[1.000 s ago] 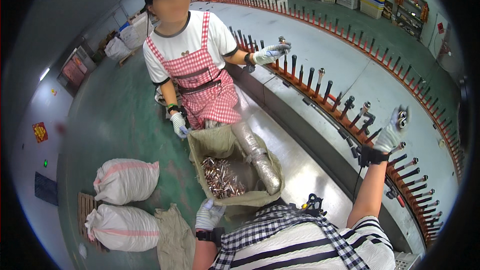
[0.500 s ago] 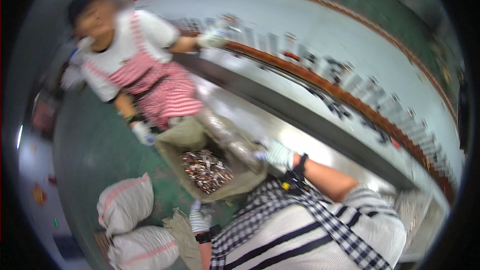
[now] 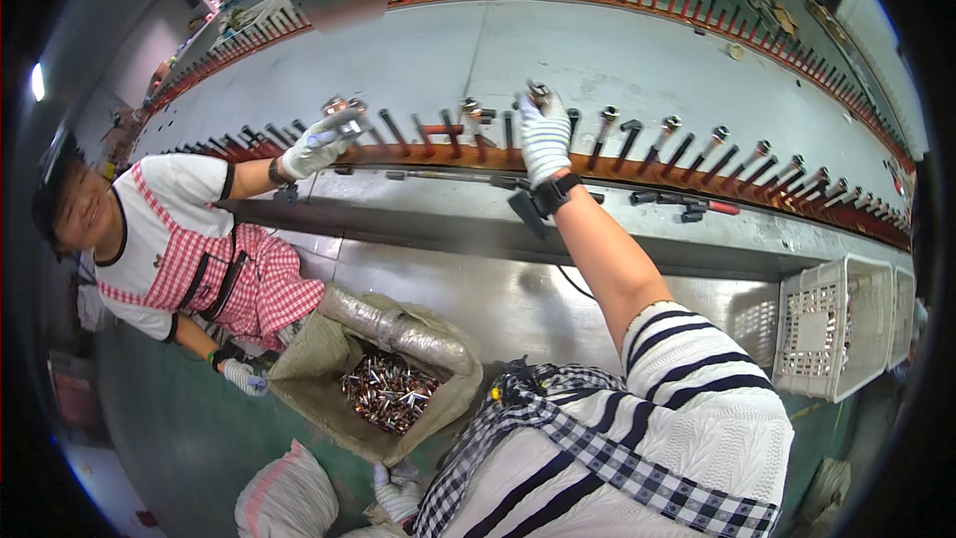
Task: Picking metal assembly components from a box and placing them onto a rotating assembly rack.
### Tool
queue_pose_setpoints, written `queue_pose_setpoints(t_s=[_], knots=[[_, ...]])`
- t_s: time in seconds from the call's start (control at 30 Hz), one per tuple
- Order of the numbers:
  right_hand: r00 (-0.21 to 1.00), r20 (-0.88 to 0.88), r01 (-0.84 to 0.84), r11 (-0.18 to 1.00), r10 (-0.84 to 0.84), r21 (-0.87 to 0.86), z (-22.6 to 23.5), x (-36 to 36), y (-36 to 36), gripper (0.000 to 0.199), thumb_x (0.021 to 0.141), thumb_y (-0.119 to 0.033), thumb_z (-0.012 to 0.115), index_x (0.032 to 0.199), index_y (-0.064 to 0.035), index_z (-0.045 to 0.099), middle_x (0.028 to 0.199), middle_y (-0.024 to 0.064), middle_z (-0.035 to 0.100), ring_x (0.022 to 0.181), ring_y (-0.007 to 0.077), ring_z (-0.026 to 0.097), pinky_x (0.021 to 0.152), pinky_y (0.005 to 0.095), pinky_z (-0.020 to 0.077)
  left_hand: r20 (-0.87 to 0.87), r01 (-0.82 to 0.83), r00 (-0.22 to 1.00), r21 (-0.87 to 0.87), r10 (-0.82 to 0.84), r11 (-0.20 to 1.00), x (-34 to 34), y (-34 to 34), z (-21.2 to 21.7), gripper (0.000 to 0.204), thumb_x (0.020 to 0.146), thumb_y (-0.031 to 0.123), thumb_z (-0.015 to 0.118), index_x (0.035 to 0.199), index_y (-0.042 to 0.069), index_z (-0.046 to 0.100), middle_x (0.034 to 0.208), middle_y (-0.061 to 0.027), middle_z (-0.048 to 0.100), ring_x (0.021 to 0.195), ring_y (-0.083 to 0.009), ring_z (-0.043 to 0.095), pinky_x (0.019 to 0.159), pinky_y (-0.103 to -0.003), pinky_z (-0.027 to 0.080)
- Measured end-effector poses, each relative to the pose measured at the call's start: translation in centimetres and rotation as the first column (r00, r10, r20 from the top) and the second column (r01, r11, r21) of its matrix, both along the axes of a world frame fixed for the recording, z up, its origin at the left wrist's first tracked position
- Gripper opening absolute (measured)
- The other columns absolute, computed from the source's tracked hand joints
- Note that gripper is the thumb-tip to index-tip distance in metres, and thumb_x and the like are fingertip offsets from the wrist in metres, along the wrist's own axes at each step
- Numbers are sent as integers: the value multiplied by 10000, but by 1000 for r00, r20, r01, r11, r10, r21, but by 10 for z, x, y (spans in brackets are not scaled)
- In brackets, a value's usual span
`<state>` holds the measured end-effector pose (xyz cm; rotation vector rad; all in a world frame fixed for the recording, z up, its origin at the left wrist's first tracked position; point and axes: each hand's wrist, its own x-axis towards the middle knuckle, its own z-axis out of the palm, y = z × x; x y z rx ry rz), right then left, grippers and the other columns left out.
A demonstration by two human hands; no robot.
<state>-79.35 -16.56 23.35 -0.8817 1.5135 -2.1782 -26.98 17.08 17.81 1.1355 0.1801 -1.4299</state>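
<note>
My right hand (image 3: 546,141), in a white striped glove, reaches over the near rail of the long table. Its fingers are closed around a small shiny metal piece (image 3: 538,93), beside a row of upright black and red posts (image 3: 597,149). Several posts carry similar shiny pieces (image 3: 672,124) on top. My left hand (image 3: 400,494), also gloved, is low at the front corner of a cloth-lined box (image 3: 299,364). Its fingers are partly spread and I see nothing in them. Many small silver and copper-coloured metal pieces (image 3: 388,394) lie heaped in the box.
A co-worker (image 3: 189,229) at the left holds shiny pieces in a gloved hand (image 3: 324,142) over the rail. White plastic crates (image 3: 817,329) stand at the right. A white sack (image 3: 289,493) lies on the green floor. Loose black tubes (image 3: 687,201) lie along the table ledge.
My right hand has risen from the box's right side to the post row and now holds a shiny piece. My view has swung, showing more of the table. My left hand stays by the box.
</note>
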Motion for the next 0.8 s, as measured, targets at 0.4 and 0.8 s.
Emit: queue_pose_setpoints(t_s=[0.4,0.8], knots=[[939,90,284,895,-333,345,5,-24,72,268,901,-97,542,1145,11,520,1032,84,608,889,148,563,848,265,449,65,300,941,289,-331,909,10,7,17,266,808,365,658,854,114,584,749,2,538,714,-123,511,676,-290,460],[838,545,379,700,17,-605,32,-36,124,345,878,-143,574,1189,-63,447,863,57,569,784,132,575,712,268,525,70,291,946,237,-315,927,-17,-14,32,273,823,367,647,816,97,603,754,-3,560,668,-84,515,592,-216,458]])
